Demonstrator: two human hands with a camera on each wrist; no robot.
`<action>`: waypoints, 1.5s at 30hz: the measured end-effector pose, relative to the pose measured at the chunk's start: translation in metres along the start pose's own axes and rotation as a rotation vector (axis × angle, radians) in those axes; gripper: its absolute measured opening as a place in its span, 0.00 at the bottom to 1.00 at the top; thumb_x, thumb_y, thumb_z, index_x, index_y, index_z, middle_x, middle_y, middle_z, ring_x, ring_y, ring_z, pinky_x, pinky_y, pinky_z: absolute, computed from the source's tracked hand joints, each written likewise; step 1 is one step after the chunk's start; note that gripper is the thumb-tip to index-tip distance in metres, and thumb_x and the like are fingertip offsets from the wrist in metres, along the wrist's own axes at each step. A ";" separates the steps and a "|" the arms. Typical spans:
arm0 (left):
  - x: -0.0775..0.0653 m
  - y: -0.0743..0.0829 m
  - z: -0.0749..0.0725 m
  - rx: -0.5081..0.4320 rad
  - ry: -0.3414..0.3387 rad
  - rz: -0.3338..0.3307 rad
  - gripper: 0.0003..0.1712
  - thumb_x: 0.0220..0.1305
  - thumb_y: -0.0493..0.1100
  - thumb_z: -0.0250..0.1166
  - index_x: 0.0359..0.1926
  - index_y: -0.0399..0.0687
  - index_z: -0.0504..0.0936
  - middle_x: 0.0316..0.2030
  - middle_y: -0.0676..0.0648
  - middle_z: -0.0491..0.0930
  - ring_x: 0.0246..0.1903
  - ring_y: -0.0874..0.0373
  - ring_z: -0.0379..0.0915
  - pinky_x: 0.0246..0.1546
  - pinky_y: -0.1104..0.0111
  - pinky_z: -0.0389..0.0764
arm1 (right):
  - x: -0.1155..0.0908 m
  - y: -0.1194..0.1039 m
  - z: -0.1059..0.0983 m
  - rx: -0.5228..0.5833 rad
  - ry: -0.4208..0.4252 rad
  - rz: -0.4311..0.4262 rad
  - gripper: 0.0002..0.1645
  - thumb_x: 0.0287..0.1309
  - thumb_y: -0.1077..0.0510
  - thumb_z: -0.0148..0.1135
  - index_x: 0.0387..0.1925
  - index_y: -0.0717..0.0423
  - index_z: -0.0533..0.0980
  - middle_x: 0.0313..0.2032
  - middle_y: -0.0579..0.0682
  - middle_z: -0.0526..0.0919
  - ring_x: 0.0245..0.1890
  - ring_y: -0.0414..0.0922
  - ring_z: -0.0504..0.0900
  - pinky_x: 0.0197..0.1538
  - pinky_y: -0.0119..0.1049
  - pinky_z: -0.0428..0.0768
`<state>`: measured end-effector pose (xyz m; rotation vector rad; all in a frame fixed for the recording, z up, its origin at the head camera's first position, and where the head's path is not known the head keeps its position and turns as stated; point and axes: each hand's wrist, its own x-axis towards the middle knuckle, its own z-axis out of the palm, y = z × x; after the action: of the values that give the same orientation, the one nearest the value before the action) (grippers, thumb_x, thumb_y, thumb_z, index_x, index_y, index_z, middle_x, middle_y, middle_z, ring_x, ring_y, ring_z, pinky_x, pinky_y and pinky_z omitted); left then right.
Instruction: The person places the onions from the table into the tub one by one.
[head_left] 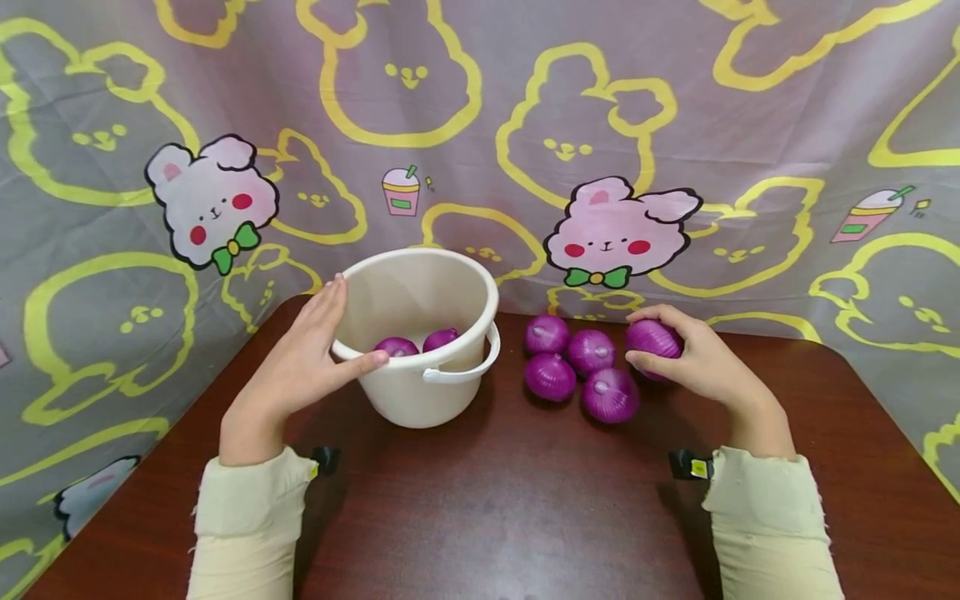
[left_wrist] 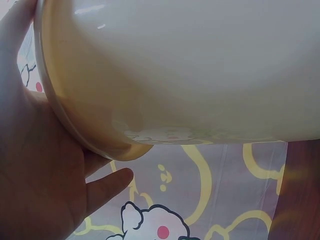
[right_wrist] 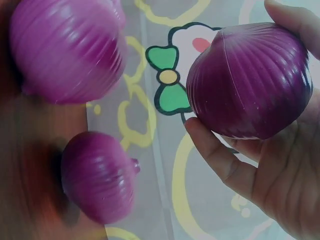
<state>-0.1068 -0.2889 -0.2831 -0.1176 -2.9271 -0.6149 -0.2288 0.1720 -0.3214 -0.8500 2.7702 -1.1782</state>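
Note:
A white plastic bucket [head_left: 420, 333] stands on the dark wooden table [head_left: 510, 500], left of centre, with two purple onions [head_left: 396, 346] inside. My left hand [head_left: 330, 333] lies against its left side, fingers straight along the wall and thumb on the front rim. In the left wrist view the palm [left_wrist: 40, 165] presses the bucket wall [left_wrist: 190, 65]. My right hand [head_left: 678, 354] grips a purple onion [head_left: 652, 337] just right of a cluster of several onions [head_left: 591, 350]. The right wrist view shows that held onion [right_wrist: 250, 80] between fingers [right_wrist: 220, 155] and thumb, with two others [right_wrist: 100, 175] beside it.
A rabbit-print cloth [head_left: 600, 233] hangs close behind the table and down both sides. The bucket's handle [head_left: 465, 367] hangs down at its front. The near half of the table is bare wood.

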 end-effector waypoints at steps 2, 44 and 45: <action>0.000 0.000 -0.001 -0.001 0.001 -0.002 0.64 0.60 0.71 0.62 0.79 0.44 0.36 0.80 0.47 0.32 0.79 0.43 0.31 0.73 0.37 0.48 | 0.002 -0.003 0.000 0.009 0.003 -0.009 0.28 0.58 0.51 0.70 0.58 0.49 0.73 0.53 0.54 0.79 0.45 0.50 0.78 0.42 0.31 0.82; -0.001 0.000 -0.001 -0.004 0.005 -0.008 0.64 0.59 0.72 0.61 0.79 0.45 0.37 0.80 0.47 0.33 0.79 0.44 0.31 0.73 0.37 0.50 | 0.037 -0.043 0.011 0.155 -0.005 -0.094 0.27 0.59 0.54 0.69 0.60 0.50 0.73 0.49 0.54 0.81 0.43 0.48 0.81 0.43 0.33 0.84; -0.001 0.000 0.000 -0.004 0.006 -0.007 0.64 0.59 0.72 0.61 0.79 0.45 0.37 0.80 0.47 0.33 0.79 0.44 0.31 0.73 0.37 0.50 | 0.038 -0.046 0.011 0.163 -0.003 -0.090 0.27 0.59 0.54 0.69 0.60 0.50 0.73 0.49 0.54 0.81 0.43 0.48 0.81 0.43 0.33 0.84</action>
<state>-0.1059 -0.2892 -0.2829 -0.1052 -2.9218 -0.6208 -0.2372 0.1200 -0.2911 -0.9669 2.6136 -1.3920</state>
